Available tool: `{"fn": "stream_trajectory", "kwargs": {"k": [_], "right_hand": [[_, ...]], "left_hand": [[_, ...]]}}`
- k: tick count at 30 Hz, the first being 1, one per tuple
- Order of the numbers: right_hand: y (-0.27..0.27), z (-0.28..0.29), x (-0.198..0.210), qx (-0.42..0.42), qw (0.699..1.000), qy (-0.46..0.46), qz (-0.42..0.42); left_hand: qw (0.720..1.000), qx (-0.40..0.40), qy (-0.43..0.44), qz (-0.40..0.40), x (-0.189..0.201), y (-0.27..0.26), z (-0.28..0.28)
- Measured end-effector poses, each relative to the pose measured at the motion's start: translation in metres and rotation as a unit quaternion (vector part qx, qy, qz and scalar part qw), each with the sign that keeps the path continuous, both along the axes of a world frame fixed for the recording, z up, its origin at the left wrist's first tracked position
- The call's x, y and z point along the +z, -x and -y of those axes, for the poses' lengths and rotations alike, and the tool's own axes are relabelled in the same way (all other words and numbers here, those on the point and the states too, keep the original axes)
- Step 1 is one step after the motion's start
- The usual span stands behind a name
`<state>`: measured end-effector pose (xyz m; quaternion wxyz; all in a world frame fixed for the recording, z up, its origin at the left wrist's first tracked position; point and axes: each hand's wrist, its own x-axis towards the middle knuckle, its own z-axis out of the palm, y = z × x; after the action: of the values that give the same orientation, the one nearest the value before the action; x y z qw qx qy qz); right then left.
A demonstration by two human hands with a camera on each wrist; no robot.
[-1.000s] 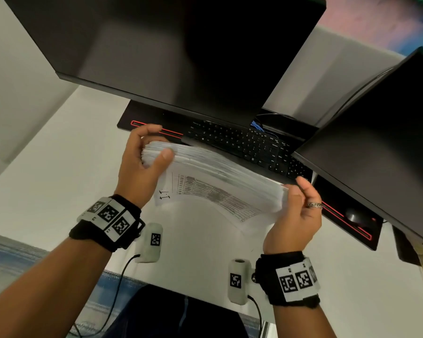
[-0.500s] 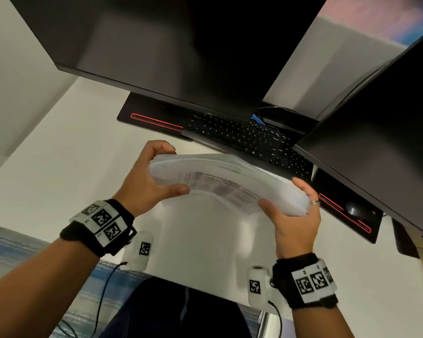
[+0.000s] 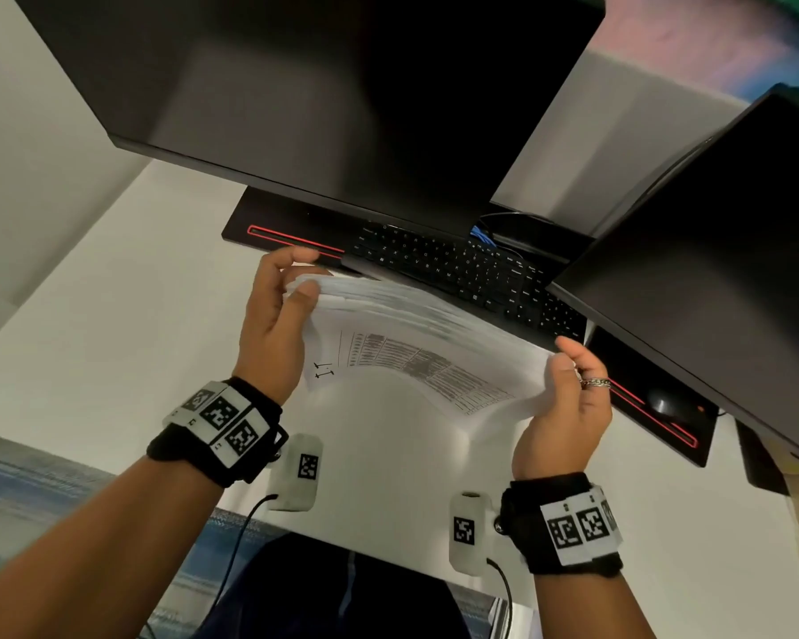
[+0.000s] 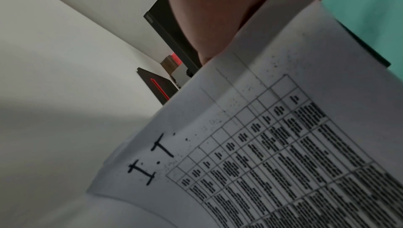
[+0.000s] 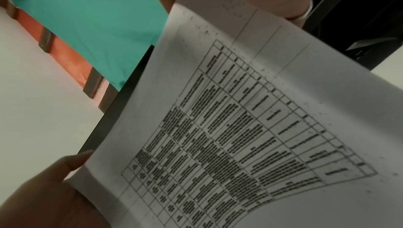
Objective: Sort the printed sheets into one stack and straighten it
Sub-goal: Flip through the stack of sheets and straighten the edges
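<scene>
the stack of printed sheets (image 3: 416,343) is held up off the white desk (image 3: 111,325), in front of the black keyboard (image 3: 457,269), and sags in a curve between the two hands. the left hand (image 3: 273,325) grips its left end, thumb on the near face and fingers curled round the far side; the right hand (image 3: 568,408), with a ring (image 3: 596,383) on one finger, clasps the right end the same way. the sheet facing the person carries a ruled table of small print, too blurred to read, and beside it large hand-drawn black letters reading "i.t" (image 4: 152,161). two dark monitors (image 3: 342,99) hang over the desk, and a black mat edged with a red line (image 3: 291,239) lies under the keyboard.
</scene>
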<state>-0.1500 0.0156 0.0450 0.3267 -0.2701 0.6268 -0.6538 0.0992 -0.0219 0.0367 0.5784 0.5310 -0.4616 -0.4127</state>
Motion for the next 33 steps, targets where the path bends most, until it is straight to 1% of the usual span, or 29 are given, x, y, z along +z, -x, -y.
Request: {"fn": "stream_trajectory", "kwargs": {"k": [2,4,6,7,9,10,12,13,14,15,17,18,19,21,23,24,25,26,27,28,29,30,31,32,33], "right_hand": [[0.001,0.001,0.002,-0.006,1.0,-0.015,-0.024],[0.004,0.003,0.005,0.004,0.999,-0.012,-0.042],[0.011,0.003,0.011,0.057,0.995,0.004,-0.076],[0.016,0.002,0.013,0.093,0.989,-0.004,-0.117],[0.023,0.003,0.021,0.156,0.963,-0.047,-0.216],[0.026,0.004,0.027,0.185,0.943,-0.07,-0.268],[0.023,0.007,0.041,0.241,0.889,-0.12,-0.37],[0.017,0.009,0.051,0.269,0.867,-0.135,-0.398],[0.008,0.012,0.06,0.3,0.852,-0.138,-0.407],[-0.004,0.017,0.067,0.329,0.849,-0.129,-0.392],[-0.027,0.026,0.073,0.365,0.864,-0.092,-0.334],[-0.036,0.03,0.073,0.361,0.873,-0.069,-0.319],[-0.041,0.033,0.072,0.346,0.883,-0.051,-0.313],[-0.044,0.036,0.071,0.321,0.902,-0.021,-0.286],[-0.039,0.037,0.07,0.306,0.925,-0.005,-0.224],[-0.035,0.037,0.072,0.294,0.938,-0.002,-0.186],[-0.031,0.037,0.074,0.28,0.949,0.001,-0.147],[-0.027,0.038,0.075,0.276,0.955,0.007,-0.106],[-0.023,0.038,0.072,0.281,0.957,0.018,-0.064],[-0.021,0.038,0.07,0.292,0.956,0.026,-0.026],[-0.02,0.039,0.066,0.305,0.952,0.03,0.002],[-0.021,0.039,0.062,0.318,0.947,0.032,0.02],[-0.022,0.04,0.058,0.328,0.944,0.035,0.027],[-0.023,0.041,0.055,0.333,0.942,0.034,0.022],[-0.024,0.042,0.054,0.334,0.942,0.03,0.008]], "left_hand": [[0.999,-0.044,-0.007,-0.003,-0.001,-0.003,-0.001],[0.997,-0.062,-0.048,0.024,-0.003,-0.005,-0.001],[0.991,-0.048,-0.089,0.087,-0.001,-0.007,0.0],[0.988,-0.042,-0.095,0.116,0.003,-0.007,0.001],[0.983,-0.052,-0.079,0.155,0.016,-0.009,0.003],[0.98,-0.06,-0.062,0.177,0.028,-0.009,0.005],[0.968,-0.085,-0.008,0.235,0.06,-0.009,0.01],[0.956,-0.1,0.029,0.275,0.079,-0.009,0.012],[0.936,-0.117,0.071,0.324,0.096,-0.008,0.014],[0.911,-0.134,0.111,0.374,0.111,-0.007,0.015],[0.865,-0.155,0.165,0.449,0.134,-0.001,0.017],[0.849,-0.15,0.191,0.469,0.142,0.002,0.018],[0.841,-0.138,0.217,0.476,0.147,0.004,0.02],[0.837,-0.091,0.265,0.47,0.146,0.0,0.023],[0.844,0.016,0.302,0.444,0.134,-0.015,0.022],[0.854,0.078,0.314,0.407,0.126,-0.025,0.018],[0.871,0.126,0.301,0.366,0.117,-0.034,0.015],[0.898,0.144,0.26,0.323,0.105,-0.043,0.014],[0.934,0.126,0.194,0.274,0.093,-0.047,0.014],[0.969,0.072,0.122,0.2,0.081,-0.05,0.015],[0.993,-0.002,0.059,0.101,0.076,-0.048,0.016],[0.997,-0.079,0.001,0.01,0.07,-0.045,0.016],[0.989,-0.136,-0.039,-0.033,0.066,-0.042,0.017],[0.984,-0.165,-0.06,-0.034,0.065,-0.038,0.018],[0.983,-0.17,-0.07,-0.008,0.061,-0.035,0.019]]}}
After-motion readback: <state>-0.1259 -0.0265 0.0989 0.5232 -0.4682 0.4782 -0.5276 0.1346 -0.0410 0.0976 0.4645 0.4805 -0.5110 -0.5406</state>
